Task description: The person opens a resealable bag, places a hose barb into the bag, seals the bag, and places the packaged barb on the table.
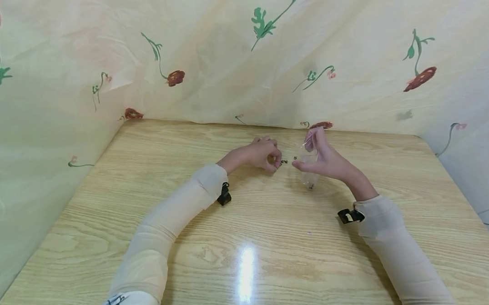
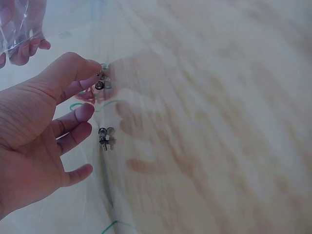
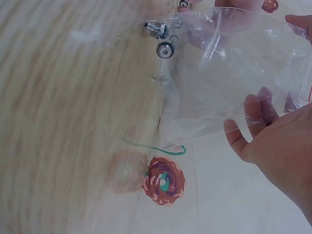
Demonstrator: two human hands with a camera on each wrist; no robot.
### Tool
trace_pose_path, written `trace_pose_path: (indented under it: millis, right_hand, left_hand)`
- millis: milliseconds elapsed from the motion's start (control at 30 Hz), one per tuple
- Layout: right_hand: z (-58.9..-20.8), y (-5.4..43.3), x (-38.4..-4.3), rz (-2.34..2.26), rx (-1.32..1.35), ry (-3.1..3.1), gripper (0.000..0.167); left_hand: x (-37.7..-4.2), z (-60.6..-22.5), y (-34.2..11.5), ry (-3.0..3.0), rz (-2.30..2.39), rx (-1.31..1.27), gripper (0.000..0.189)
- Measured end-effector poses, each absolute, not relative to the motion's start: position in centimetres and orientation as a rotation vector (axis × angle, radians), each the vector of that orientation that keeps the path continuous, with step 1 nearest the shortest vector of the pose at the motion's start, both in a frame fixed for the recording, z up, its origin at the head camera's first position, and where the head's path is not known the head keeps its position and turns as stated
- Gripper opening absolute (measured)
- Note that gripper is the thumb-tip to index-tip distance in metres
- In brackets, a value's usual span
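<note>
My left hand (image 1: 263, 154) is low over the table, thumb and forefinger pinching a small metal fitting (image 2: 100, 79) at their tips. Its other fingers spread apart, and a second fitting (image 2: 104, 139) stands on the table beside them. In the head view, several small fittings (image 1: 284, 161) lie just right of these fingertips. My right hand (image 1: 327, 160) grips a clear plastic bag (image 1: 309, 159) at its upper part, the bag hanging down to the table. Inside the bag's bottom corner, in the right wrist view, are a silvery pointed fitting (image 3: 157, 30) and a round one (image 3: 165, 49).
A wood-grain table (image 1: 208, 254) stretches beneath both arms. Behind and at both sides hangs a pale cloth (image 1: 220, 58) with printed red flowers, meeting the table's back edge close beyond the hands. Black wrist cameras (image 1: 224, 195) sit on both sleeves.
</note>
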State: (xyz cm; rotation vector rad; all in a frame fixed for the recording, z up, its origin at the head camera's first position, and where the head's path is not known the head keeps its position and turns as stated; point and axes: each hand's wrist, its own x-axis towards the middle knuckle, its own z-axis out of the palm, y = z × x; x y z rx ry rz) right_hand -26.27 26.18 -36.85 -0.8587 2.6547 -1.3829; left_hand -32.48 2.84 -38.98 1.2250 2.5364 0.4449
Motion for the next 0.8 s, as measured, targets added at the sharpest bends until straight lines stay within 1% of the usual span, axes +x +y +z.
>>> trace_pose_path:
  millis: [100,400,800]
  right_hand:
    - [-36.9,26.1,-26.3,-1.386,-0.882,2.65,0.064]
    - [-37.2,25.9,-26.4,-1.412,-0.938,2.646,0.065]
    - [-37.2,25.4,-25.8,-1.279,-0.994,2.819,0.053]
  left_hand:
    - [-32.4,-39.0,2.8,2.538,0.474,1.221,0.004]
    - [-32.2,-38.6,2.4,2.548,0.572,1.208,0.008]
    - [-33.1,-38.0,2.0,2.563,0.813,1.271,0.009]
